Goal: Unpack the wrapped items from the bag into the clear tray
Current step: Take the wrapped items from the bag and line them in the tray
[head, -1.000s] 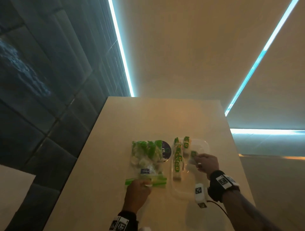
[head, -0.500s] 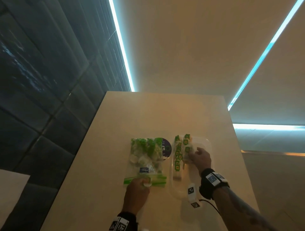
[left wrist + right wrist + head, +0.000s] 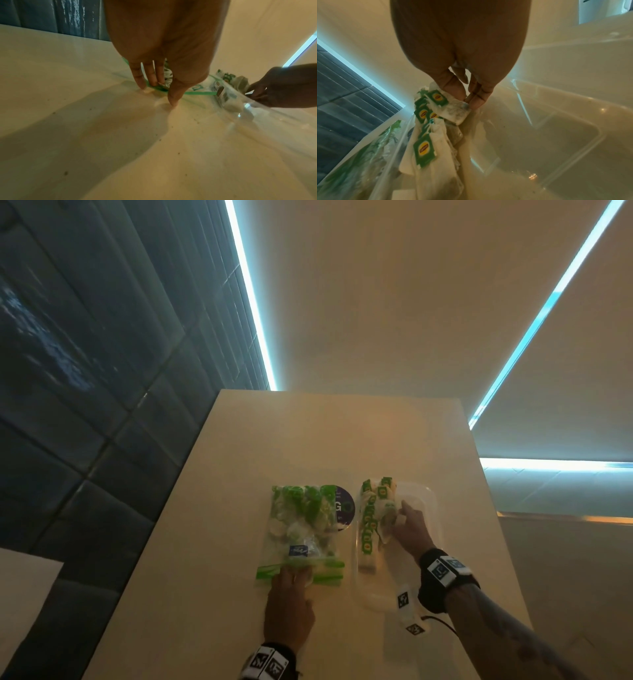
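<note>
A pale table [image 3: 308, 440] carries everything. On it lie a clear zip bag [image 3: 301, 529] with green-tagged packets inside and, just beside it, a clear tray [image 3: 430, 508]. A dark round disc [image 3: 344, 506] sits partly under the bag.

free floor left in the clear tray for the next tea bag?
Yes: the clear tray is bare along its right side and near end, right of the right hand. The tea bags crowd its left wall, beside the bag.

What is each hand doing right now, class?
Left hand: pinching the bag at its green strip.
Right hand: pinching a tea bag in the tray.
</note>
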The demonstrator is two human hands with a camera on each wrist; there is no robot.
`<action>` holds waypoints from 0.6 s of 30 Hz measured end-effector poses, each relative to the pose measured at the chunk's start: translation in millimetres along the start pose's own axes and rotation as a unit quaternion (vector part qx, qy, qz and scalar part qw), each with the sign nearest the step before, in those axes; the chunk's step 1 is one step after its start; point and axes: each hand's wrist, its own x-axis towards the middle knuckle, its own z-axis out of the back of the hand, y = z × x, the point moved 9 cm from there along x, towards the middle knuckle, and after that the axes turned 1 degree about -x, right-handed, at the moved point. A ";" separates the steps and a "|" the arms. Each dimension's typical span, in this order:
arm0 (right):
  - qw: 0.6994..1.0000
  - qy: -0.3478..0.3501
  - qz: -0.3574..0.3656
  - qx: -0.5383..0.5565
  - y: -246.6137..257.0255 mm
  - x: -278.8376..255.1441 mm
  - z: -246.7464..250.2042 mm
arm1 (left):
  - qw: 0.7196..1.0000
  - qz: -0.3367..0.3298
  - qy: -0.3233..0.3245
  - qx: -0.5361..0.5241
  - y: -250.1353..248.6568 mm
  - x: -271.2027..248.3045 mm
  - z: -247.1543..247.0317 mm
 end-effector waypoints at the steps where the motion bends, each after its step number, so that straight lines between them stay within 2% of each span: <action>1: 1.000 -0.012 -0.013 -0.011 2.3 -6.8 3.9 | 1.000 0.000 -0.006 -0.004 -0.3 0.0 1.6; 9: 0.994 -0.084 -0.070 -0.014 -9.4 -32.6 11.4 | 1.000 -0.002 -0.011 -0.009 -3.4 1.3 7.2; 18: 0.992 -0.088 -0.075 -0.056 -10.2 -28.4 10.0 | 1.000 -0.015 -0.005 -0.021 0.8 0.8 6.3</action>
